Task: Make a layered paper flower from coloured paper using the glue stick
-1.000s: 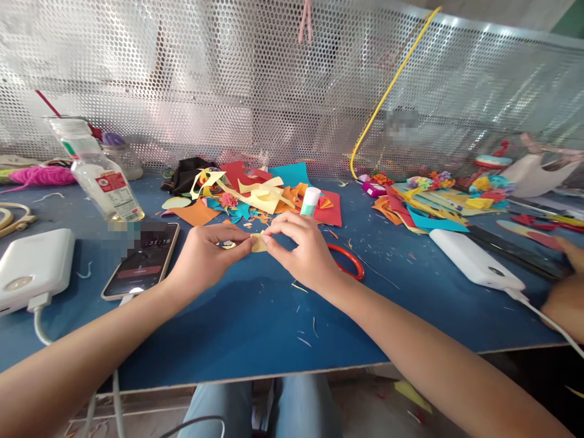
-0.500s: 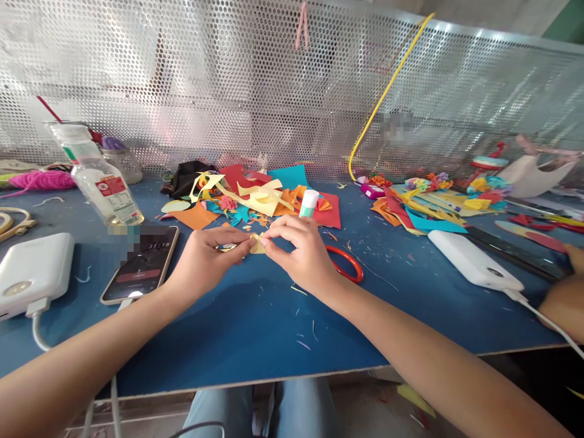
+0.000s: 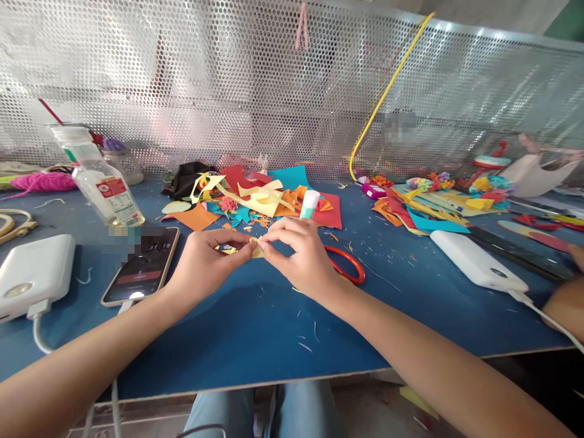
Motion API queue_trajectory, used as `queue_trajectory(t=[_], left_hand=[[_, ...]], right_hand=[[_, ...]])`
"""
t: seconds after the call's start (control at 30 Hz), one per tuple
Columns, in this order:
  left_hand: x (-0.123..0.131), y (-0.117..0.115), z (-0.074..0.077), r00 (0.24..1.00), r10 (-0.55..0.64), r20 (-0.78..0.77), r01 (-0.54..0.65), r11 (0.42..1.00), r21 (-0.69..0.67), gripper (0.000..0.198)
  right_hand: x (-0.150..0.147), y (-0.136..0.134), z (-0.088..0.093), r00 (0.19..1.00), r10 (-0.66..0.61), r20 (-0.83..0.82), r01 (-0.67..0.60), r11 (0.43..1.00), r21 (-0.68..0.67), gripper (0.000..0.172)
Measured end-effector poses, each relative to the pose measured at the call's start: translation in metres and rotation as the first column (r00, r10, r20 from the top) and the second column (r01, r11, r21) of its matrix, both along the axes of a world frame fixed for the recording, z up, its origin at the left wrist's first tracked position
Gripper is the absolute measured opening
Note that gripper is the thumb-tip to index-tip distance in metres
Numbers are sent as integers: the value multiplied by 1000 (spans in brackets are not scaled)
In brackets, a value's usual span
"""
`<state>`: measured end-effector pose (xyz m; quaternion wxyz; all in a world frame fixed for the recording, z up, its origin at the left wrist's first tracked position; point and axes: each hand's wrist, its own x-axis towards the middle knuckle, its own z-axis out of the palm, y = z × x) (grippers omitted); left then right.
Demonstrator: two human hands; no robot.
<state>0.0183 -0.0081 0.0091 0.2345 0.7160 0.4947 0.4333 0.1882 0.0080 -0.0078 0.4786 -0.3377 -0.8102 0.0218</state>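
My left hand [image 3: 205,258] and my right hand [image 3: 303,252] meet over the blue table [image 3: 255,328], both pinching a small pale yellow paper piece [image 3: 256,247] between fingertips. The paper is mostly covered by my fingers. Just behind my right hand stands a glue stick [image 3: 309,204]. Orange-handled scissors [image 3: 349,263] lie partly under my right wrist. A heap of coloured paper scraps [image 3: 255,194] sits beyond the hands.
A phone [image 3: 141,264] and a white power bank [image 3: 34,274] lie at the left, a plastic bottle [image 3: 98,179] behind them. Another power bank [image 3: 477,261] and paper flowers [image 3: 433,194] are at the right, by another person's hand [image 3: 566,298]. Perforated metal screen [image 3: 274,91] closes the back.
My fingers have shifted slightly on the yellow paper piece, which stays pinched between both hands. Otherwise the scene is the same.
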Motion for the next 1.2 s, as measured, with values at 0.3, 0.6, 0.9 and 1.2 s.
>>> queue_trajectory(t=[0.3, 0.6, 0.9, 1.2], left_hand=[[0, -1, -2, 995, 19, -101, -8, 994, 107, 16], [-4, 5, 0, 991, -96, 93, 106, 988, -111, 17], [1, -1, 1, 997, -69, -22, 69, 997, 29, 18], [-1, 1, 1, 991, -12, -133, 23, 996, 82, 14]], right_hand=[[-1, -3, -1, 999, 31, -22, -32, 997, -77, 8], [3, -6, 4, 992, 120, -36, -123, 988, -94, 10], [1, -3, 1, 999, -4, -34, 2, 999, -46, 2], [0, -7, 1, 998, 8, 60, -6, 999, -36, 6]])
